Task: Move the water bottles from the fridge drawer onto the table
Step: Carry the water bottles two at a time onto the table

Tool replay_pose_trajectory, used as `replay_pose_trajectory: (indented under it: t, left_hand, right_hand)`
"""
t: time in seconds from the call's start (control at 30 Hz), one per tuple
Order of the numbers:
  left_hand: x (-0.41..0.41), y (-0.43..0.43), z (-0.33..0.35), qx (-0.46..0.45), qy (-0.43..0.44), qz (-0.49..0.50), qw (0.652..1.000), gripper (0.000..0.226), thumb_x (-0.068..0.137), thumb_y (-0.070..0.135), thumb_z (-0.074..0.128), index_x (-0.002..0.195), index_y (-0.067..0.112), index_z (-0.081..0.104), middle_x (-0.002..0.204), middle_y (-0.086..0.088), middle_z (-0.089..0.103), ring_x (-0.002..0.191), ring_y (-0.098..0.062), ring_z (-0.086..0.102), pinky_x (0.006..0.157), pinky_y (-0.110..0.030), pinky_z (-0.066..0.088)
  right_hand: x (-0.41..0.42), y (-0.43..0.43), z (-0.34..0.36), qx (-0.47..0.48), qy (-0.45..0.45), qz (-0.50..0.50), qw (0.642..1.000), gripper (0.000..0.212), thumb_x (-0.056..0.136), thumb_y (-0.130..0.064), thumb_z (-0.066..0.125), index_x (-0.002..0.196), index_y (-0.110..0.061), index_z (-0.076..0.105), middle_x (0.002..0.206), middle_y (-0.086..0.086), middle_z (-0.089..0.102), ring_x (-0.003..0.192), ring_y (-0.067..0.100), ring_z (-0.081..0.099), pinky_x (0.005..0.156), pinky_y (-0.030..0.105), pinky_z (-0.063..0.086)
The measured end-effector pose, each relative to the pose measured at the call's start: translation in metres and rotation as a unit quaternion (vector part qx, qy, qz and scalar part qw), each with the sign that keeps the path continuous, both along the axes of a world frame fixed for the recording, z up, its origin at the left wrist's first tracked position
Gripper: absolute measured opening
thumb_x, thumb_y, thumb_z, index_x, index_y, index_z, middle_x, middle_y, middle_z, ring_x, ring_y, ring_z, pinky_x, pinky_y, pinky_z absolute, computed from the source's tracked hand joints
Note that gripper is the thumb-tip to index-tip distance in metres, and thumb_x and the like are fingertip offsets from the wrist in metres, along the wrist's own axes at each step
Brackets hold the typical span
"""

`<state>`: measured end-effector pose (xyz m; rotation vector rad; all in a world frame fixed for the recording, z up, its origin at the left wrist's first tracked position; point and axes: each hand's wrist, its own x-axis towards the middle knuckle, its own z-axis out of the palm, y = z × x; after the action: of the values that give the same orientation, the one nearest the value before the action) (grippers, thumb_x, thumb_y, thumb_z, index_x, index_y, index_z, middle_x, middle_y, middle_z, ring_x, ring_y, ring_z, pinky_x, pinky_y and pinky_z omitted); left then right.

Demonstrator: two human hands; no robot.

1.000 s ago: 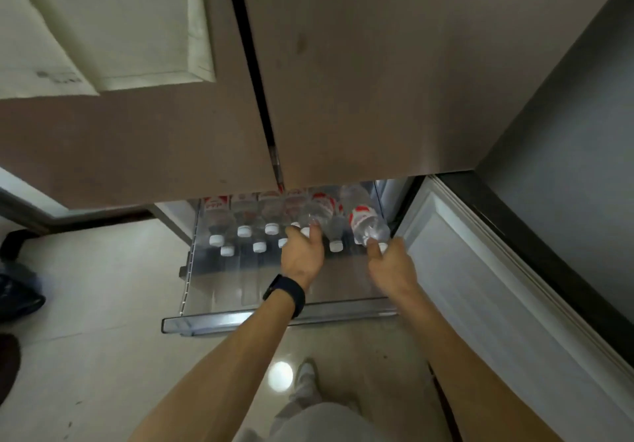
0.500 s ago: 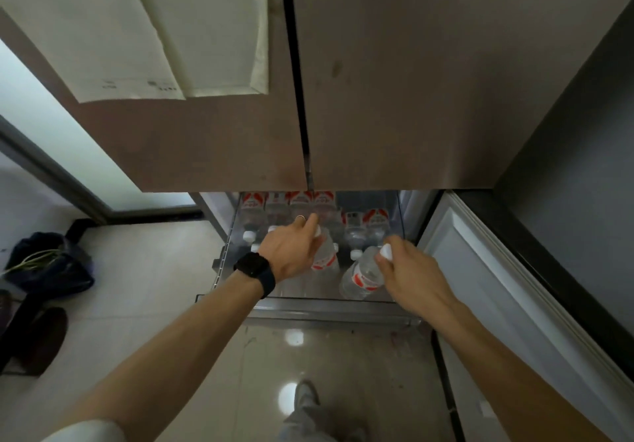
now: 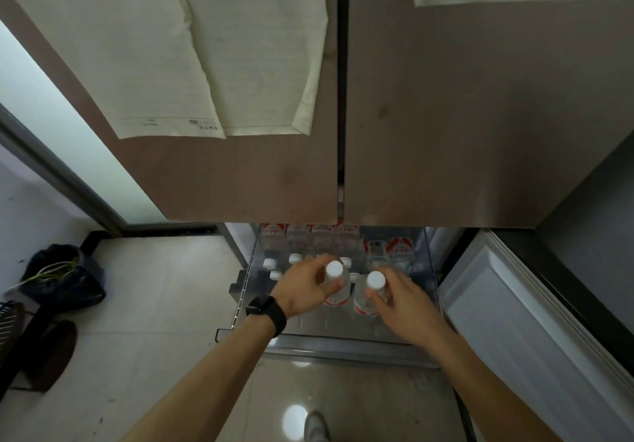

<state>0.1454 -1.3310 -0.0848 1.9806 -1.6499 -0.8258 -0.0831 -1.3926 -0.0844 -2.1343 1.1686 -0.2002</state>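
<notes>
1. The left hand (image 3: 302, 290) holds the left bottle (image 3: 338, 294). Its fingers (image 3: 317, 263) and thumb are clamped round the neck, just under the white cap.
2. The right hand (image 3: 401, 301) holds the right bottle (image 3: 363, 302) in the same way, with the fingers (image 3: 394, 275) curled round the neck under the cap.
3. Both bottles point their caps up to the camera and are close side by side, over the front part of the open drawer (image 3: 343, 349). I cannot tell if their bottoms touch the drawer floor.
4. Beyond the fingers, the other bottles (image 3: 319, 239) with red labels fill the back of the drawer in rows.
5. Above the hands are two closed doors (image 3: 446, 132), with paper sheets (image 3: 206, 47) on them.
6. A black watch (image 3: 267, 309) is on the left wrist. Far to the left of it, a dark bag (image 3: 65, 277) lies on the floor.
</notes>
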Motion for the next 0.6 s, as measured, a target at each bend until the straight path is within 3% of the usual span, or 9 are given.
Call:
replay_pose_trajectory:
  t: [0.1,0.2,0.3,0.4,0.53,0.6]
  left_hand:
    - [0.004,0.004,-0.012,-0.002,0.078,0.027,0.997,0.047,0.077,0.059,0.072,0.119,0.043,0.058,0.111,0.012,0.067,0.099,-0.01,0.062,0.086,-0.041,0.055]
    - [0.006,0.01,-0.021,0.008,0.094,0.042,0.995,0.071,0.069,0.061,0.082,0.129,0.045,0.047,0.127,0.015,0.056,0.113,-0.008,0.057,0.096,-0.029,0.051]
    - [0.008,0.014,-0.036,0.022,0.078,0.06,0.995,0.089,0.064,0.067,0.082,0.139,0.044,0.039,0.134,0.01,0.042,0.121,-0.013,0.05,0.104,-0.034,0.047]
    - [0.006,0.009,-0.045,0.033,0.091,0.055,0.994,0.092,0.067,0.052,0.087,0.143,0.041,0.036,0.136,0.01,0.041,0.125,-0.012,0.042,0.107,-0.038,0.043]
    - [-0.001,-0.006,-0.048,0.042,0.159,0.038,0.986,0.078,0.067,0.034,0.092,0.13,0.038,0.046,0.126,0.016,0.058,0.116,-0.012,0.058,0.098,-0.037,0.051]
    - [-0.002,-0.01,-0.05,0.054,0.169,0.045,0.983,0.068,0.069,0.029,0.091,0.122,0.034,0.048,0.115,0.019,0.061,0.106,-0.011,0.062,0.093,-0.037,0.054]
  right_hand:
    - [-0.006,0.004,-0.014,0.051,-0.026,-0.032,0.998,0.064,0.085,-0.064,0.059,0.141,-0.049,0.03,0.114,-0.011,0.064,0.094,0.003,0.061,0.081,0.029,0.054]
    - [-0.013,0.011,-0.035,0.072,-0.019,-0.078,0.994,0.077,0.081,-0.067,0.063,0.144,-0.045,0.026,0.094,-0.011,0.063,0.085,0.003,0.061,0.073,0.024,0.051]
    - [-0.013,0.01,-0.055,0.099,-0.008,-0.095,0.99,0.076,0.073,-0.071,0.068,0.137,-0.042,0.039,0.11,-0.013,0.06,0.101,0.003,0.059,0.086,0.029,0.052]
    - [-0.002,0.002,-0.067,0.126,-0.061,-0.106,0.985,0.092,0.059,-0.079,0.074,0.138,-0.047,0.039,0.133,-0.018,0.055,0.119,0.005,0.055,0.097,0.039,0.051]
    - [0.029,-0.006,-0.054,0.143,-0.102,-0.117,0.978,0.087,0.067,-0.039,0.089,0.138,-0.044,0.039,0.127,-0.025,0.055,0.111,-0.005,0.054,0.094,0.026,0.049]
    - [0.039,-0.008,-0.054,0.141,-0.097,-0.122,0.978,0.078,0.067,-0.031,0.087,0.133,-0.038,0.046,0.12,-0.02,0.061,0.109,0.002,0.059,0.093,0.032,0.053]
